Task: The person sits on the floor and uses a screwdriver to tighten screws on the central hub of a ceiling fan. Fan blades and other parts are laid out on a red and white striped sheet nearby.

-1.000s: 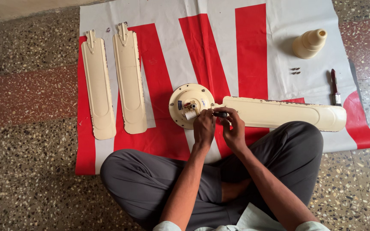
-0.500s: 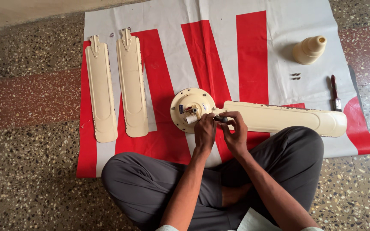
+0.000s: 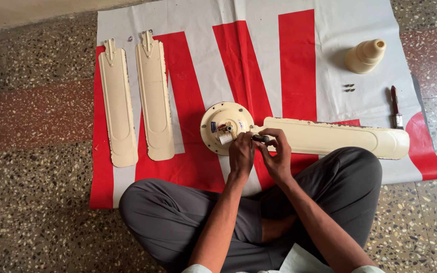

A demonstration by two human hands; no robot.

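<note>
progress: two blades (image 3: 137, 96) lie detached, side by side, upper left of frame; third blade (image 3: 335, 135) seems joined to the motor hub (image 3: 226, 126) at frame centre (joint hidden by the hands, so attached or loose: cannot tell)
left to do: judged from the layout, only the third blade's joint is being worked; cone cover (image 3: 364, 54) and screws (image 3: 349, 88) sit apart, upper right
left hand (image 3: 241, 151): fingers curled at the hub's right edge, pinching something small (too small to tell what)
right hand (image 3: 278, 154): closed round a dark-handled screwdriver (image 3: 260, 137), tip toward the hub-blade joint
hub: round, cream metal, shallow disc, small white part and wiring at its centre
blades: long, flat, cream painted metal, rounded ends, brown chipped edges, metal brackets at the top of the two loose ones
cone cover: cream, stepped bell shape, smooth, open at top
screws: two small dark ones, close together
brush (image 3: 395, 107): dark red handle, metal ferrule, right edge of frame
sheet (image 3: 299, 50): glossy, white with red bands, a bit creased, spread on the floor
floor (image 3: 31, 192): speckled terrazzo, one reddish band
person: sits cross-legged, grey trousers, bottom centre
</note>
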